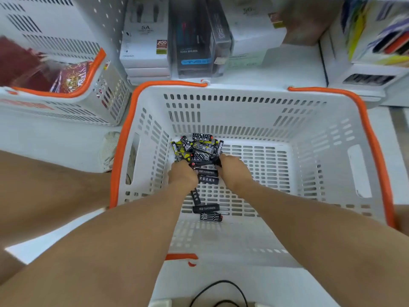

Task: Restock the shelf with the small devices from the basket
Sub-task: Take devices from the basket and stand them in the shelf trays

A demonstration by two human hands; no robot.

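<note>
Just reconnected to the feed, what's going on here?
A person has both arms down in the white basket. The left hand and right hand are gathering the pile of small black devices at its bottom; fingers are hidden, so the grip is unclear. A few devices lie apart. None shelved yet.

floor (55, 147): pale, glossy | perforated white panel (44, 23) back left | light: bright, even

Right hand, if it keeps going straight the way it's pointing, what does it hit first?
Probably the pile of small black and yellow devices just beyond the right hand; its fingertips already seem to touch it.
</note>
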